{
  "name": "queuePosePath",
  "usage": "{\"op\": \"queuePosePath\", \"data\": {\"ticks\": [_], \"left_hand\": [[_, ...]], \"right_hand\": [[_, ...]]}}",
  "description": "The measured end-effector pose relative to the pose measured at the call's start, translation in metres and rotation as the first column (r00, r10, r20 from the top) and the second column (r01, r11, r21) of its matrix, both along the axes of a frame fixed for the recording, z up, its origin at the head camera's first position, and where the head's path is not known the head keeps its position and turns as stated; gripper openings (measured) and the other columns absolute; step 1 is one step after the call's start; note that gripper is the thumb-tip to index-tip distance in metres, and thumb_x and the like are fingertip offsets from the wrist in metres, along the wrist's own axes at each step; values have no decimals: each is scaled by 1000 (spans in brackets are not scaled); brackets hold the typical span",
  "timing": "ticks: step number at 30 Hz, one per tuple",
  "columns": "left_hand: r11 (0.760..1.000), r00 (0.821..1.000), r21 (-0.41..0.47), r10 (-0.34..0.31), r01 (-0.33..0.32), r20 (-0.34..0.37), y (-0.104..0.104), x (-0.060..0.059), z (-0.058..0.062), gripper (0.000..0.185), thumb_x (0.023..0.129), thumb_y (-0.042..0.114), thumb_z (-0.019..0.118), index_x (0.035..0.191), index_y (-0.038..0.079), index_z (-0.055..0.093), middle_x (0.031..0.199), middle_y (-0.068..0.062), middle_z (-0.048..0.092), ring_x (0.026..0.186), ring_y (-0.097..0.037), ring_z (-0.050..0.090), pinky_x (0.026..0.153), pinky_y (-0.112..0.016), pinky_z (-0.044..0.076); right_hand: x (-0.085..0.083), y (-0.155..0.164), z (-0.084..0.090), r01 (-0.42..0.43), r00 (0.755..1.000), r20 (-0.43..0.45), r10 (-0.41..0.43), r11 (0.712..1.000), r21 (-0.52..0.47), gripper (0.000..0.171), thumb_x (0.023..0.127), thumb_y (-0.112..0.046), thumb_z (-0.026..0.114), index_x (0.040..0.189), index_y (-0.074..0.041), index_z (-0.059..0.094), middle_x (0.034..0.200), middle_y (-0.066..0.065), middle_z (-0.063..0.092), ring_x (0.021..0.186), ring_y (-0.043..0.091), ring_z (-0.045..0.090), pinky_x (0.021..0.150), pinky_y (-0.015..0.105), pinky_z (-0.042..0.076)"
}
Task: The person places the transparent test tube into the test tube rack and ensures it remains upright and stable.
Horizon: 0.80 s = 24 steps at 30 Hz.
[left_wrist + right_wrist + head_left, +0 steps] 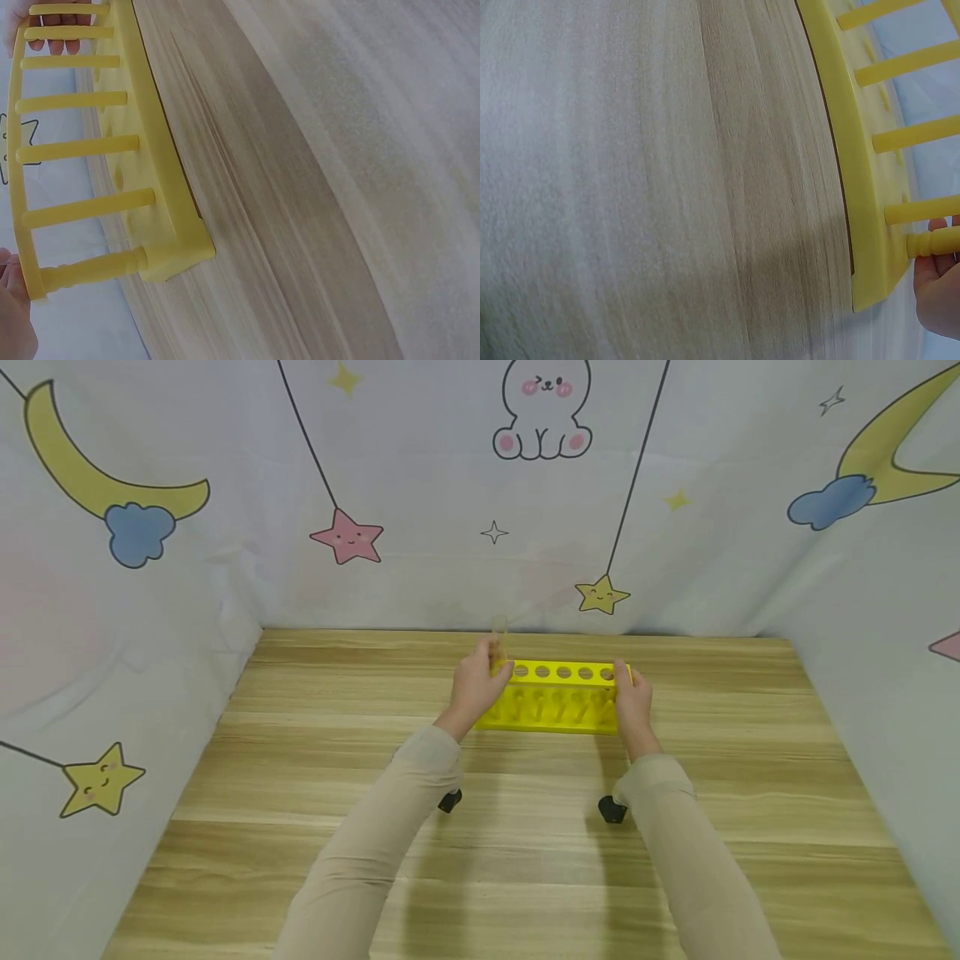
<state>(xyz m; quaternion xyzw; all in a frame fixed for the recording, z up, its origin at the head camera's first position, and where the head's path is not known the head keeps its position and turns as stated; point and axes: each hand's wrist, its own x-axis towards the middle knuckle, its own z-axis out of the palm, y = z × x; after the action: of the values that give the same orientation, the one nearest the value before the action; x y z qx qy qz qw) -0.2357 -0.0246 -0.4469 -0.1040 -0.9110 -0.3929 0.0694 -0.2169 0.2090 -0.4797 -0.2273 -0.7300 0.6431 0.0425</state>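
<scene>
A yellow test tube rack (553,680) stands on the wooden table, with a row of round holes in its top plate and pegs below. At its left end my left hand (474,681) pinches a clear test tube (500,625) that rises above the top plate; the thumb lies near the plate. The tube's lower part is hidden by the fingers. My right hand (633,702) grips the right end of the rack, thumb on top. In the left wrist view the rack (169,202) appears sideways, with left-hand fingers at the top plate's end.
The wood-grain table (525,860) extends around the rack. Behind it hangs a white cloth backdrop (435,585) printed with stars and moons, and cloth walls rise on both sides. Dark wrist-camera parts (612,810) hang under the sleeves.
</scene>
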Motion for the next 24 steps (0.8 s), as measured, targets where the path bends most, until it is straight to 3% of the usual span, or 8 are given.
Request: {"op": "queuePosePath", "data": {"ticks": [10,24], "left_hand": [[1000,1000,5,13,-13,-22,-3,3,0,41,84,22,58,120,9,43,106,-9,62,97,-20,59,84,-31,49],[1000,997,5,28,-28,-73,-11,5,-5,41,82,23,59,119,8,48,113,-5,59,103,-20,55,89,-33,45]], "right_hand": [[0,-1,-1,0,1000,-2,0,1000,6,36,89,-47,41,74,-15,48,64,-4,30,62,9,31,60,22,30],[-1,1,-1,-1,1000,6,1,1000,-9,33,89,-48,41,79,-17,51,72,-4,35,69,9,33,66,22,31]]}}
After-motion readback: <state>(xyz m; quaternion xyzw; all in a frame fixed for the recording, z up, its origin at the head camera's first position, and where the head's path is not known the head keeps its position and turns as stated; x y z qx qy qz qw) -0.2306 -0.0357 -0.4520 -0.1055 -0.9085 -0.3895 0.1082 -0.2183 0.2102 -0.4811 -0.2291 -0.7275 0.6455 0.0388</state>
